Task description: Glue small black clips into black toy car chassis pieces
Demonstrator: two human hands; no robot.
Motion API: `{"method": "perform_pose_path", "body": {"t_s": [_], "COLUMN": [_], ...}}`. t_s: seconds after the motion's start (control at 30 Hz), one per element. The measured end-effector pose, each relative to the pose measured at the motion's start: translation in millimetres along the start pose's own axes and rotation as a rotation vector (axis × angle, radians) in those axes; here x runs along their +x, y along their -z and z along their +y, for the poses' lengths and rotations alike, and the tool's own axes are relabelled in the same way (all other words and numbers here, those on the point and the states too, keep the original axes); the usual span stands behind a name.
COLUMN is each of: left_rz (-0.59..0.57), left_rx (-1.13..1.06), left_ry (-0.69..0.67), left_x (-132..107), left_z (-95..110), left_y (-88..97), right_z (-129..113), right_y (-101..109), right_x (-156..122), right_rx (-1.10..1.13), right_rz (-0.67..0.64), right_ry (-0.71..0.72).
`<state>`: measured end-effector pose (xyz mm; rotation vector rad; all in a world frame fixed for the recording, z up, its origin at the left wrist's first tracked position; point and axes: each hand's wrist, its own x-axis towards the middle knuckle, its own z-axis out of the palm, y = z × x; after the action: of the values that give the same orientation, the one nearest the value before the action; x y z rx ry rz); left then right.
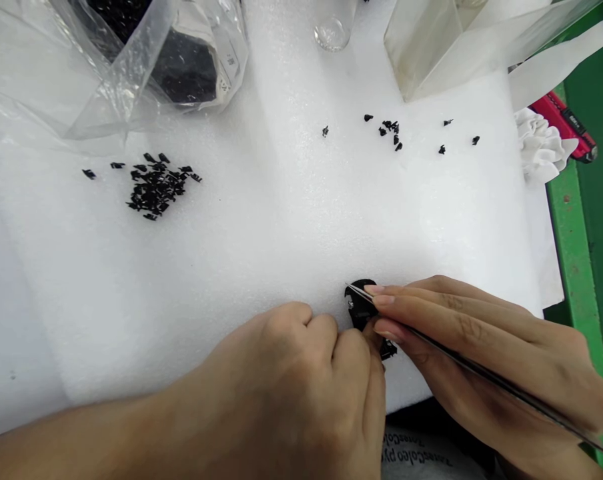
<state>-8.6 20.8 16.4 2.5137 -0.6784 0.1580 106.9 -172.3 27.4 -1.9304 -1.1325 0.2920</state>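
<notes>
My right hand (pixel 481 333) grips a pair of metal tweezers (pixel 461 360) like a pen. The tweezers' tips reach over the upper end of a small black part (pixel 360 313) with a rounded top. My left hand (pixel 311 380) is closed, its fingers curled and pressed around the lower portion of that part, partly covering it. A bit of the part shows again below the left fingertips. What exactly the part is, I cannot make out. It is held near the front edge of a white foam sheet (pixel 261 253).
Tiny black pieces lie in a pile (pixel 156 187) at left, and several more (pixel 391 130) are scattered at upper right. Clear plastic bags (pixel 181 60) with black contents, a clear glass (pixel 332 30) and a translucent container (pixel 426 50) stand behind. A red tool (pixel 566 123) lies at the right.
</notes>
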Motion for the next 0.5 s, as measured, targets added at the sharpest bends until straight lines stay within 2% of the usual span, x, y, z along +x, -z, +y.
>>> {"method": "perform_pose_path", "body": {"t_s": [0.13,0.2,0.27,0.33,0.4,0.5], "left_rz": [0.021,0.029,0.038,0.084,0.181,0.281], "left_rx": [0.013,0.091,0.209,0.287,0.294,0.246], "left_ry": [-0.027,-0.071,-0.133,-0.164,-0.068,0.162], "left_x": [0,-1,-3,-3,-1,4], "left_z": [-2,-5,-8,-8,-5,2], "left_y": [-0.2,0.0,0.7,2.0,4.0,9.0], "right_z": [-2,0,3,7,8,7], "right_y": [6,8,8,6,4,3], "right_x": [-7,-14,-21,-25,-25,-22], "right_rx": [-0.035,-0.038,0.023,0.169,0.313,0.357], "right_rz": [0.005,0.053,0.187,0.394,0.533,0.565], "right_ry": [-0.057,-0.061,-0.14,-0.275,-0.384,-0.434]}}
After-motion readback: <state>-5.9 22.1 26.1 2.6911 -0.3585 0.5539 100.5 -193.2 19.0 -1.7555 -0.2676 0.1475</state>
